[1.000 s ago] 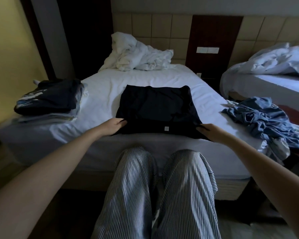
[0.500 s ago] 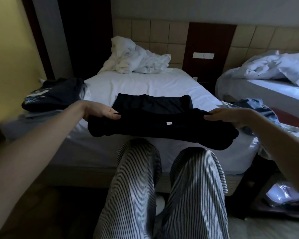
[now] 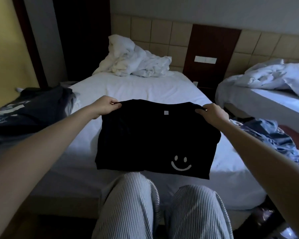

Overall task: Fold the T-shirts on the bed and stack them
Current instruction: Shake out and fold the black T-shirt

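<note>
So the left hand (image 3: 104, 105) and right hand (image 3: 212, 112) each pinched a far corner of the folded black T-shirt (image 3: 154, 138) at the near edge of the bed (image 3: 145, 87); keeping both corners level probably mattered most.

The left hand (image 3: 105, 105) and right hand (image 3: 212, 113) pinch the far corners of a folded black T-shirt (image 3: 154, 135) with a white smiley face, over the white bed (image 3: 136, 87). A folded dark stack (image 3: 28, 107) lies left, crumpled blue clothes (image 3: 269, 135) right.
</note>
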### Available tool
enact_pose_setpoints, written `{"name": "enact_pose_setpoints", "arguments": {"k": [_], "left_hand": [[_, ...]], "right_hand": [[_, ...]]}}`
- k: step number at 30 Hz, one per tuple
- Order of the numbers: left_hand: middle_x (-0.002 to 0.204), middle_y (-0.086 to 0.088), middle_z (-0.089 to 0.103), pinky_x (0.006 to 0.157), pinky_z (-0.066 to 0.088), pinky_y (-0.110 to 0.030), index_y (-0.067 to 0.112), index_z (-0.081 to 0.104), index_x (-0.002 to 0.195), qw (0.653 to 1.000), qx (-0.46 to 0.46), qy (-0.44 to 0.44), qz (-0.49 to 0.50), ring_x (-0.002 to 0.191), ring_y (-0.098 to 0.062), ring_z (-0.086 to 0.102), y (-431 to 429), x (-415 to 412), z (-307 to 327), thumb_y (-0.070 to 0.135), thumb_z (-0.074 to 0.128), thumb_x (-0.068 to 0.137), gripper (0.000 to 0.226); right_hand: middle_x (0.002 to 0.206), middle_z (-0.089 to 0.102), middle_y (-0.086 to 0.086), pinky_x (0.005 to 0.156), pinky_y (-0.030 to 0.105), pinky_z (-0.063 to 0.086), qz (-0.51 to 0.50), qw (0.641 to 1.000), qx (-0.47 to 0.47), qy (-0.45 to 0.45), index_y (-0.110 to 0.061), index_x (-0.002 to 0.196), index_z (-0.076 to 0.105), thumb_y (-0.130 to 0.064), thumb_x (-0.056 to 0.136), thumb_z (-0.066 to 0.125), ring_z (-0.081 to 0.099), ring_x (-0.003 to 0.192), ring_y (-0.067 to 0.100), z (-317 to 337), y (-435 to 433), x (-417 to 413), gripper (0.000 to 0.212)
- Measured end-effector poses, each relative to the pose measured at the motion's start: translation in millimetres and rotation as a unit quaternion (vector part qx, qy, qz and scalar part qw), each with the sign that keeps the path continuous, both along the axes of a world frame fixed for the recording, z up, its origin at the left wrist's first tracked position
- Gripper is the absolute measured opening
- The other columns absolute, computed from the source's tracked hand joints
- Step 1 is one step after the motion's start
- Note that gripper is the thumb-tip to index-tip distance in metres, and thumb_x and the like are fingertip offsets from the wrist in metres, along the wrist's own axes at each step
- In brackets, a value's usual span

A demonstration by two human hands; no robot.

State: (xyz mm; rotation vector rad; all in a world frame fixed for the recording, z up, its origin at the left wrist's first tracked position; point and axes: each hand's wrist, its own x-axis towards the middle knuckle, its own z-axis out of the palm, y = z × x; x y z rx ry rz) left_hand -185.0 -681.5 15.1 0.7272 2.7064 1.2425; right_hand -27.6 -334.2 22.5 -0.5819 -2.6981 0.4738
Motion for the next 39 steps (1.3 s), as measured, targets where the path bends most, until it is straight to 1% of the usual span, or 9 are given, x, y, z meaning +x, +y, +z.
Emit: {"name": "enact_pose_setpoints", "arguments": {"k": [3, 7, 15, 19, 23, 28, 32, 36, 39], "left_hand": [[0.079, -0.004, 0.059, 0.055, 0.036, -0.019, 0.006, 0.067, 0.099, 0.998, -0.009, 0.046, 0.032, 0.071, -0.016, 0.053, 19.6, -38.2, -0.7, 0.024, 0.055, 0.095, 0.022], [0.088, -0.007, 0.063, 0.067, 0.038, -0.028, 0.004, 0.069, 0.096, 0.995, -0.034, 0.07, 0.07, 0.084, -0.023, 0.058, 39.4, -95.5, -3.5, 0.029, 0.058, 0.092, 0.027], [0.08, -0.004, 0.063, 0.07, 0.04, -0.027, 0.007, 0.071, 0.083, 0.994, -0.071, 0.023, 0.083, 0.082, -0.022, 0.06, 84.1, -201.9, -46.4, 0.03, 0.066, 0.086, 0.023], [0.086, -0.003, 0.068, 0.073, 0.043, -0.026, 0.015, 0.069, 0.078, 0.991, -0.099, -0.024, 0.089, 0.088, -0.019, 0.062, 99.7, -241.1, -102.6, 0.034, 0.073, 0.08, 0.02], [0.067, 0.004, 0.064, 0.064, 0.041, -0.027, 0.019, 0.067, 0.068, 0.987, -0.024, -0.029, 0.153, 0.069, -0.012, 0.06, 102.1, -250.9, -152.6, 0.048, 0.073, 0.075, 0.031], [0.061, 0.003, 0.062, 0.061, 0.042, -0.027, 0.017, 0.067, 0.067, 0.985, -0.006, -0.031, 0.169, 0.059, -0.011, 0.058, 102.6, -257.3, -157.8, 0.048, 0.075, 0.073, 0.032], [0.073, 0.004, 0.066, 0.067, 0.042, -0.027, 0.016, 0.068, 0.08, 0.981, 0.024, -0.013, 0.19, 0.074, -0.015, 0.061, 102.4, -250.9, -156.2, 0.044, 0.066, 0.082, 0.028], [0.104, -0.003, 0.062, 0.08, 0.038, -0.022, 0.008, 0.059, 0.115, 0.949, 0.183, -0.028, 0.254, 0.097, -0.015, 0.055, 87.3, -224.0, -149.3, 0.026, 0.051, 0.095, 0.027], [0.097, -0.005, 0.062, 0.077, 0.045, -0.019, 0.008, 0.057, 0.104, 0.904, 0.334, -0.056, 0.262, 0.094, -0.017, 0.056, 63.9, -176.7, -149.0, 0.015, 0.049, 0.097, 0.013]], "right_hand": [[0.067, 0.053, 0.005, 0.049, 0.027, 0.027, -0.031, 0.999, 0.025, 0.025, -0.007, 0.076, 0.059, -0.043, 0.093, 0.05, 0.051, 0.065, 0.027, -2.8, 9.4, -40.5, 0.041], [0.064, 0.052, 0.004, 0.049, 0.028, 0.026, -0.048, 0.998, 0.027, 0.04, -0.009, 0.071, 0.054, -0.043, 0.094, 0.048, 0.054, 0.068, 0.03, -9.0, 26.4, -94.4, 0.041], [0.072, 0.057, 0.008, 0.047, 0.028, 0.027, -0.038, 0.999, 0.017, -0.017, -0.007, 0.077, 0.056, -0.044, 0.094, 0.049, 0.052, 0.066, 0.027, -44.4, 69.2, -199.1, 0.041], [0.074, 0.057, 0.005, 0.055, 0.031, 0.034, -0.021, 0.998, -0.005, -0.056, -0.011, 0.077, 0.055, -0.045, 0.092, 0.051, 0.056, 0.076, 0.028, -88.0, 91.0, -241.8, 0.038], [0.072, 0.054, -0.002, 0.058, 0.032, 0.032, -0.037, 0.999, -0.003, -0.027, -0.018, 0.088, 0.05, -0.046, 0.093, 0.049, 0.053, 0.071, 0.023, -152.0, 95.5, -252.6, 0.028], [0.071, 0.054, -0.002, 0.056, 0.031, 0.031, -0.042, 0.999, 0.019, 0.01, -0.021, 0.089, 0.051, -0.046, 0.092, 0.049, 0.053, 0.07, 0.023, -162.2, 101.6, -259.1, 0.025], [0.1, 0.062, 0.005, 0.072, 0.034, 0.039, -0.054, 0.996, 0.028, 0.069, -0.013, 0.1, 0.06, -0.04, 0.093, 0.05, 0.056, 0.094, 0.027, -164.0, 96.3, -252.3, 0.03], [0.125, 0.053, 0.011, 0.099, 0.041, 0.03, -0.062, 0.987, -0.012, 0.148, -0.009, 0.117, 0.058, -0.027, 0.093, 0.053, 0.043, 0.118, 0.033, -151.5, 81.0, -213.7, 0.03], [0.119, 0.053, 0.016, 0.099, 0.041, 0.034, -0.066, 0.973, -0.072, 0.209, -0.003, 0.112, 0.06, -0.016, 0.089, 0.061, 0.047, 0.112, 0.035, -157.4, 65.6, -143.4, 0.026]]}}
